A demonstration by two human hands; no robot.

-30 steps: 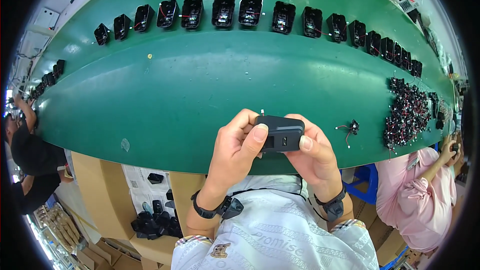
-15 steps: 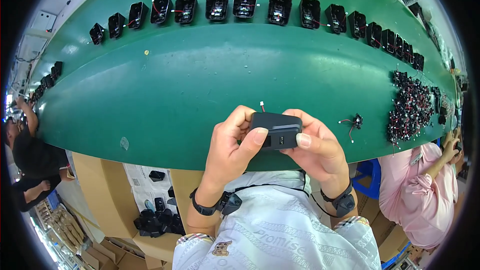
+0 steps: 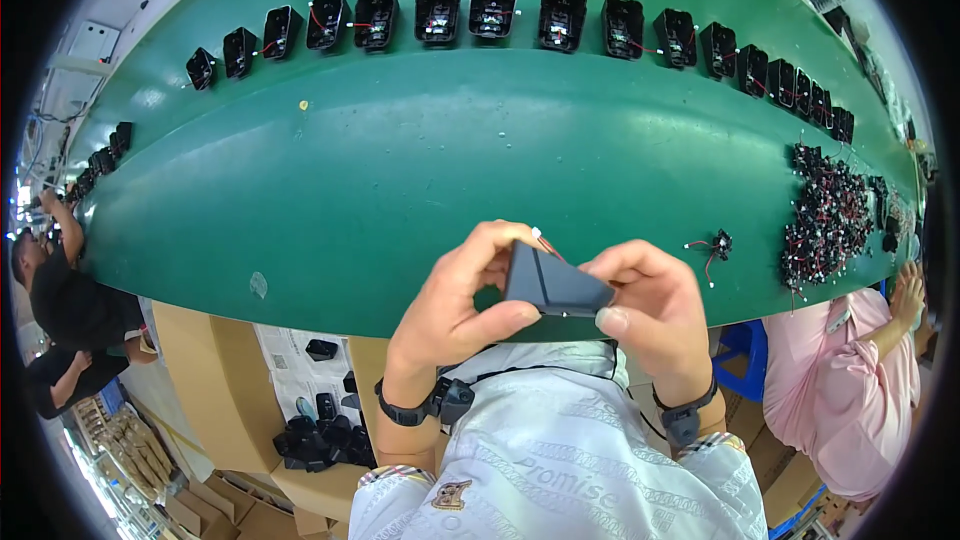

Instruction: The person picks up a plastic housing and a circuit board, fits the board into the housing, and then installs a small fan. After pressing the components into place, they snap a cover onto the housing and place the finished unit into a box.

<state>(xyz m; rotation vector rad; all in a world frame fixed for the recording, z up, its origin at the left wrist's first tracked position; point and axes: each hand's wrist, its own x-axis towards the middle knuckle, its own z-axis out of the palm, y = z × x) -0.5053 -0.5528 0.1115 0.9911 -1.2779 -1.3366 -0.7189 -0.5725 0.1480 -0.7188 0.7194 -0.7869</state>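
Between both hands, above the front edge of the green table, I hold a dark grey plastic housing (image 3: 556, 283), turned so that a wedge-shaped side faces me. A short lead with a white connector (image 3: 537, 234) sticks out behind it. My left hand (image 3: 468, 292) grips the housing's left end, thumb in front and fingers behind. My right hand (image 3: 650, 302) pinches its right end, the thumb near the lower corner. On the table right of my hands lies a small black part with red and white wires (image 3: 721, 244). What is inside the housing is hidden.
Black open housings (image 3: 438, 12) stand in a curved row along the far side of the green table (image 3: 400, 160). A heap of wired black parts (image 3: 828, 215) lies at the right. Below left, a cardboard box (image 3: 215, 380) holds black pieces. People sit at both sides.
The housing has been turned in my hands, from its face with a small slot and contacts to a wedge-shaped side. My right hand has shifted slightly down and outward.
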